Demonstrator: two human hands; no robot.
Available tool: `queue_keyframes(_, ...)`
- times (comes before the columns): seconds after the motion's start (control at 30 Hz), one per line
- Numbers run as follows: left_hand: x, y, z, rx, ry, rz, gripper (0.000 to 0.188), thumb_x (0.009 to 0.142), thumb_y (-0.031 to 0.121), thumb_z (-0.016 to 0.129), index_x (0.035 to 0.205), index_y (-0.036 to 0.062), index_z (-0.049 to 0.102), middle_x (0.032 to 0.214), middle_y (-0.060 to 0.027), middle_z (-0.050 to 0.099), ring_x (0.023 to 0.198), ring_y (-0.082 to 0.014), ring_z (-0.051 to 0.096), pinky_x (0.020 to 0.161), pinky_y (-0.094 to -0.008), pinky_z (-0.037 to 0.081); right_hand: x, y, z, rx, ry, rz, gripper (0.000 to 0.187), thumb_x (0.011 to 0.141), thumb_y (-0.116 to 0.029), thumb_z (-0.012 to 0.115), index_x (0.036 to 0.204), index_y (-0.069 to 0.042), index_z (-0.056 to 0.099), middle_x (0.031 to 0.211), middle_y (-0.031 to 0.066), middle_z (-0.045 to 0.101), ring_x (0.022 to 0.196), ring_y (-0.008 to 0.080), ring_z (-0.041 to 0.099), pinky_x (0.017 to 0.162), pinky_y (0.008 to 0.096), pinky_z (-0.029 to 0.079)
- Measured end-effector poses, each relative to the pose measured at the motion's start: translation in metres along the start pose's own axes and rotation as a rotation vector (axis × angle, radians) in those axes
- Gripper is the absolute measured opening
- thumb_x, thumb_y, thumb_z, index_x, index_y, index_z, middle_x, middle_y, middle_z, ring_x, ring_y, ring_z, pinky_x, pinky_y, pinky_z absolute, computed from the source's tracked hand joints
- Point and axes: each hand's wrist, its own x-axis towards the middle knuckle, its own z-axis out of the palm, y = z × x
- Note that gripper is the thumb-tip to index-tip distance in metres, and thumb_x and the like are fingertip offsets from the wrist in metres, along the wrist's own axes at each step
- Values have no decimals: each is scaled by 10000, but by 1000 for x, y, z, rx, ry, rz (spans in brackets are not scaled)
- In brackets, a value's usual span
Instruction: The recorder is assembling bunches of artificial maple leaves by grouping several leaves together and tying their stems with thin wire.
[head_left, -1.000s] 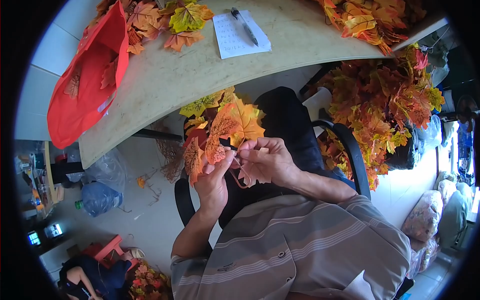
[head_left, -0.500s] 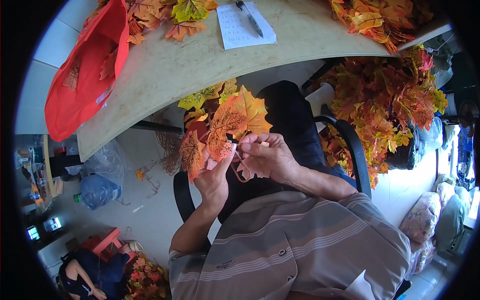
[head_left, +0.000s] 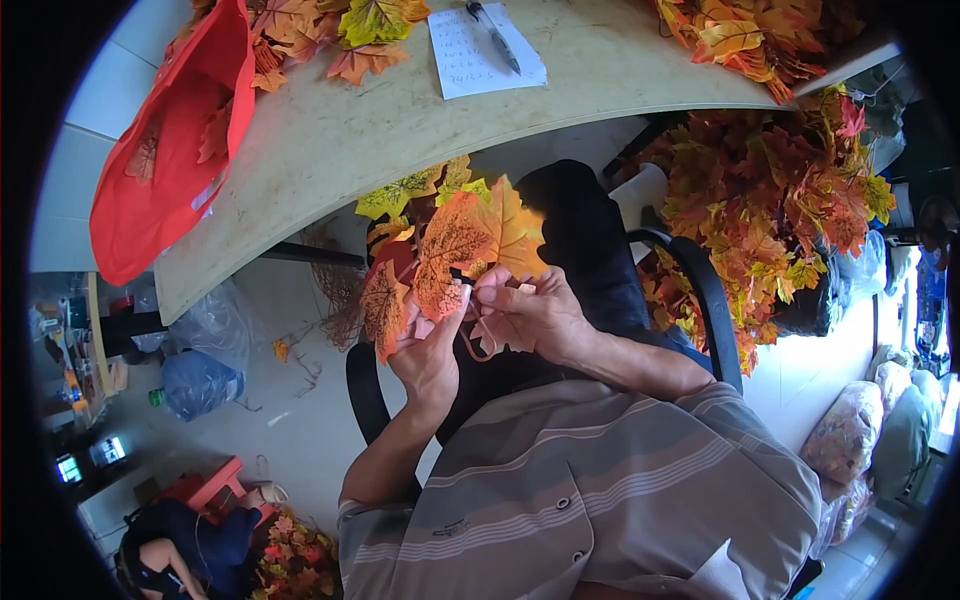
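In front of my body I hold a spray of artificial maple leaves, with orange, yellow, red and green leaves that have dark veins. My left hand is closed around its lower part; leaves cover some of the fingers. Close beside it, my right hand pinches at the base of a yellow-orange leaf. A small dark piece shows between the hands. Below the fingers hangs a thin curled stem, next to the pale underside of a leaf. The exact pinch point is hidden.
The worktable carries a red bag, leaf piles and paper with a pen. A black chair stands ahead. More leaves hang at right. Lower left, another person sits near leaves.
The yellow-orange leaf has tilted slightly to the right by my right hand. Both hands stay nearly in place. At lower left, the other person's arm has shifted.
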Motion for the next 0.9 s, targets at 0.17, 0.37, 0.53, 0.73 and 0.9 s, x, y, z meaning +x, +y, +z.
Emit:
queue_keyframes(0.17, 0, -4, 0, -5, -36, 56, 165, 854, -38, 608, 1012, 11, 616, 982, -42, 627, 875, -94, 582, 813, -244, 465, -2, -5, 8, -105, 7, -11, 51, 846, -38, 649, 876, 1, 634, 808, 77, 655, 642, 140, 633, 549, 252, 523)
queue_keyframes(0.37, 1, -2, -9, 131, -178, 89, 259, 816, -70, 623, 1070, -39, 581, 1093, -81, 593, 988, -154, 577, 897, -296, 447, -9, -15, 8, -424, 38, -94, 79, 851, -89, 666, 874, -13, 664, 719, 35, 642, 581, 77, 582, 478, 199, 439)
queue_keyframes(0.53, -1, -7, 0, 185, -65, 178, 170, 859, -11, 613, 1028, 6, 605, 999, -42, 621, 902, -108, 580, 821, -246, 455, -4, -14, 5, -378, 9, -104, 131, 862, -142, 671, 860, -12, 653, 720, 45, 655, 547, 55, 566, 462, 191, 434)
queue_keyframes(0.73, -2, -6, -6, 8, -89, 13, 263, 844, -21, 618, 1103, -17, 568, 1106, -67, 593, 1001, -138, 567, 897, -280, 442, -6, -8, 8, -379, 3, -186, 163, 873, -157, 661, 842, -2, 620, 734, 61, 664, 559, 56, 575, 461, 188, 441)
queue_keyframes(0.9, -3, -2, 2, -58, -65, 9, 261, 843, -24, 618, 1100, -4, 576, 1083, -59, 603, 981, -130, 573, 885, -276, 446, -6, -10, 6, -438, -20, -206, 175, 876, -168, 656, 858, 3, 623, 735, 62, 665, 577, 72, 599, 485, 194, 474)
